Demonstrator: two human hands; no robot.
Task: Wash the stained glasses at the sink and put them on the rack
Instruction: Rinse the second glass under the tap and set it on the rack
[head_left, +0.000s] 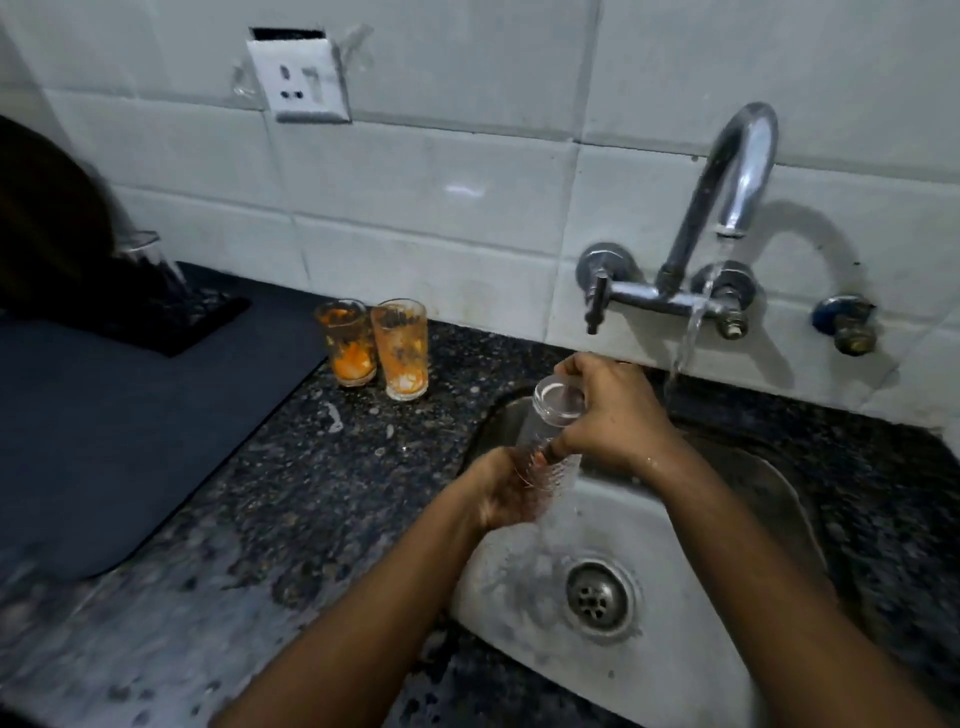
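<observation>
Washing a glass over the sink

The right hand (613, 410) curls round a clear glass (553, 421), held tipped over the sink (675, 649). The left hand (506, 491) cups its lower end. Water runs from the tap (737, 171). Two orange-stained glasses (376, 345) stand on the counter (311, 493) nearby.

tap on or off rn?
On. A stream of water falls from the faucet spout into the sink, behind the glass held by both hands.

wall socket (305, 83) w/ tape, dark mat (130, 410), white tiles (441, 171)
</observation>
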